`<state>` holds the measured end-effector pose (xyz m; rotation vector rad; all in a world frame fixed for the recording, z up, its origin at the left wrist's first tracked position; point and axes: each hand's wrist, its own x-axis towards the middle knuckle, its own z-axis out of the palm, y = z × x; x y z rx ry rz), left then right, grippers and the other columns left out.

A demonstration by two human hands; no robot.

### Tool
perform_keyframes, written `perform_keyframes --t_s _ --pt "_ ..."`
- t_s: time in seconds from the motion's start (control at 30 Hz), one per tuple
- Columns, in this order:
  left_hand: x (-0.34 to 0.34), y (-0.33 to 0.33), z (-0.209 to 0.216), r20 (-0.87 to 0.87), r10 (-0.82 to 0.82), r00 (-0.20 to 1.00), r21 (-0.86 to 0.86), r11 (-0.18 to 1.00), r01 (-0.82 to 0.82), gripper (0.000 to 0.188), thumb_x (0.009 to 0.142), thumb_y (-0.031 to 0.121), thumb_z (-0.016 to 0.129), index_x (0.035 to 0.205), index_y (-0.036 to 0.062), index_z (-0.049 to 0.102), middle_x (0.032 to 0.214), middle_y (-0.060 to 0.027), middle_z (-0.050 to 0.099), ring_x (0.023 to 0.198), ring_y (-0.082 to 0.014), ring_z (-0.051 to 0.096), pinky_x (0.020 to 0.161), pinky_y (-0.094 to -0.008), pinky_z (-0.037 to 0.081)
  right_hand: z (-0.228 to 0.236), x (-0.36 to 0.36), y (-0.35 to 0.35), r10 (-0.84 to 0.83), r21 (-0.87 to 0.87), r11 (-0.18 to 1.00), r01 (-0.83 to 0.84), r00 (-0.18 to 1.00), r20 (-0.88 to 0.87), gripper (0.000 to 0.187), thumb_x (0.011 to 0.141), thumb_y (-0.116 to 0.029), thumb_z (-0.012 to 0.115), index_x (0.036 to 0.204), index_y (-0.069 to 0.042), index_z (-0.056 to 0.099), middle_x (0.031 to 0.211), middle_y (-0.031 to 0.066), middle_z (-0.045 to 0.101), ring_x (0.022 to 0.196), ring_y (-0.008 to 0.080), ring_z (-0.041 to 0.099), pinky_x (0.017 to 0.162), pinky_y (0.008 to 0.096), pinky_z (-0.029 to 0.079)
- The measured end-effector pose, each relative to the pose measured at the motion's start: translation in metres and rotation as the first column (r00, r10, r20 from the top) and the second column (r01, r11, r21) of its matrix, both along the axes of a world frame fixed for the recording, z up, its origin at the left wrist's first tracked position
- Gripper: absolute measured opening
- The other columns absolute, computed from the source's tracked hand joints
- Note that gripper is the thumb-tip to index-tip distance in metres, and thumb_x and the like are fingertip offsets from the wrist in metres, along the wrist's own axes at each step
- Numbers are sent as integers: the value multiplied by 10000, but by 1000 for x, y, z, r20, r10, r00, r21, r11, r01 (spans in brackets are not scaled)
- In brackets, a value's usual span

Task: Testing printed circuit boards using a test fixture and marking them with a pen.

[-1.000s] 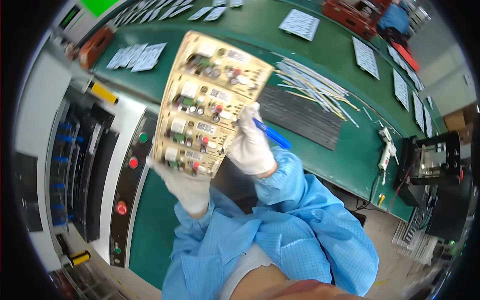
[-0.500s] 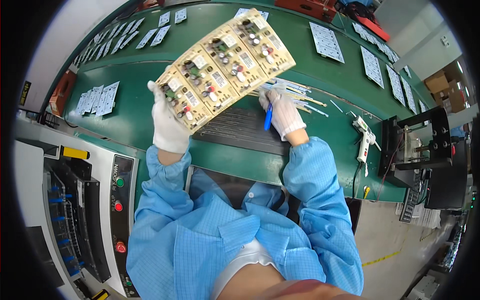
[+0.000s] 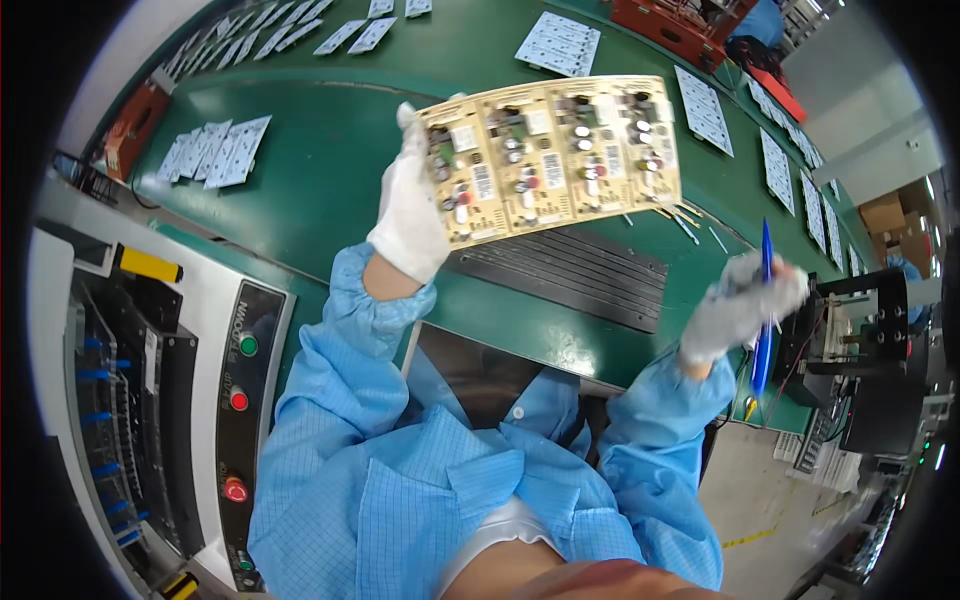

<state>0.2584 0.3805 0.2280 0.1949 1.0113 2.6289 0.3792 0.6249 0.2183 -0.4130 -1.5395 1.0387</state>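
In my gloved left hand (image 3: pixel 412 215) is a tan circuit board panel (image 3: pixel 548 168), gripped at its left edge and raised above the green bench. Capacitors, other parts and white labels cover its upward-turned face. Over the right side of the bench, my gloved right hand (image 3: pixel 738 305) is closed around a blue pen (image 3: pixel 766 240), which stands nearly upright and shows above and below the fingers. The hand is a little blurred. Beneath the panel lies a black grooved plate (image 3: pixel 570 275), its far part hidden. Several thin strips (image 3: pixel 682 222) stick out past the panel's lower right corner.
White circuit board panels lie at the left (image 3: pixel 238 152) and along the far side (image 3: pixel 560 45) of the green bench (image 3: pixel 320 190). A black-framed fixture (image 3: pixel 870 310) stands at the right. Left of me is a machine with a button panel (image 3: pixel 245 400).
My right hand has moved right with the pen, away from the strips, and the pen now points up. The panel has turned more level and shifted right in the view, which has also shifted.
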Motion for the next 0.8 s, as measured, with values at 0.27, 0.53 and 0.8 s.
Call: perform_keyframes --t_s 0.27,0.53,0.8 --pt "26 24 -8 -180 -42 983 -91 996 26 640 973 523 306 1366 22 373 1310 -145 502 1167 -251 547 954 -390 499 -42 -4 -80 357 255 888 -384 923 146 176 803 -80 620 742 -98 456 651 47 458 528 185 457 469 276 380" --pt "38 34 -8 -217 -14 976 -79 997 -3 601 1002 475 248 1373 15 359 1316 -164 493 1179 -263 541 972 -387 485 -37 -14 -79 331 355 892 -280 939 -92 128 777 -75 633 719 -96 521 681 69 575 513 205 567 489 284 456" --pt "41 30 -4 -152 -60 987 -36 998 55 604 997 491 257 1342 16 396 1253 -152 543 1070 -240 614 875 -366 556 -34 -4 -59 333 -404 808 -429 898 -288 97 797 -47 605 740 -64 530 656 4 565 598 91 549 522 227 430"
